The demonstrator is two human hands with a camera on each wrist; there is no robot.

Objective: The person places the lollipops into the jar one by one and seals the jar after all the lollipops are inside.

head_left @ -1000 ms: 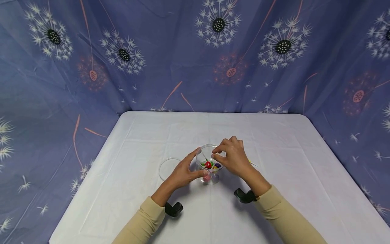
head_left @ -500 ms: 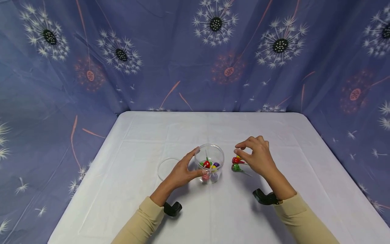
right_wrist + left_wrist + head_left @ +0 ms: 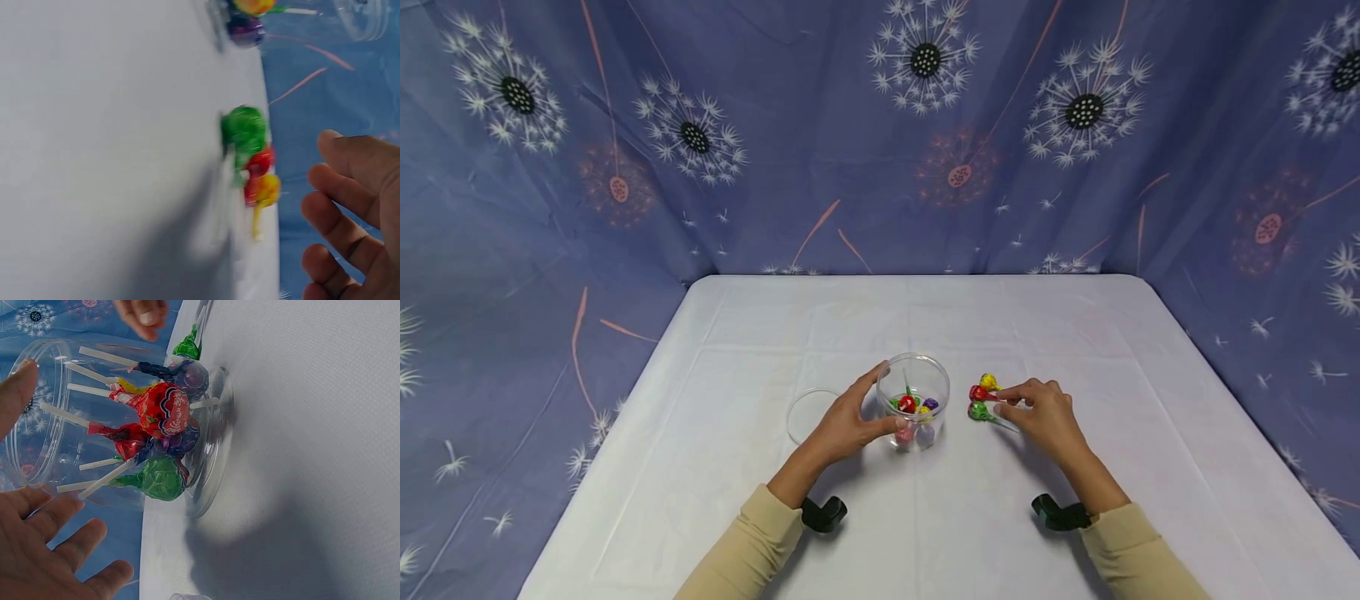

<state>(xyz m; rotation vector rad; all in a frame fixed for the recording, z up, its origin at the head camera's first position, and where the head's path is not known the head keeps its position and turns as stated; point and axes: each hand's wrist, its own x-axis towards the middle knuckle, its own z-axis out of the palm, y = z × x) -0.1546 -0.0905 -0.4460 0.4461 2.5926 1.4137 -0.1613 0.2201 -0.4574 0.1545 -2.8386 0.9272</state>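
Note:
My left hand (image 3: 842, 429) holds a clear plastic jar (image 3: 947, 392) by its upper part, thumb on one side and fingers on the other. Several wrapped lollipops stand inside, sticks toward the mouth; a red lollipop (image 3: 164, 411) and a green lollipop (image 3: 162, 478) show in the left wrist view. To the jar's right lie three more: a green lollipop (image 3: 978, 411), a red lollipop (image 3: 977, 393) and a yellow lollipop (image 3: 989, 382). Over their sticks hovers my right hand (image 3: 1043, 417), thumb and forefinger apart. In the right wrist view its loosely bent fingers hold nothing.
A clear round lid (image 3: 790, 417) lies on the white-covered table (image 3: 737, 500), left of the jar and partly behind my left hand. A blue dandelion-print curtain (image 3: 820, 142) surrounds the table's back and sides.
My right hand has moved from above the jar's mouth rightward, then down to the loose lollipops, which are now in sight. My left hand still holds the jar in place.

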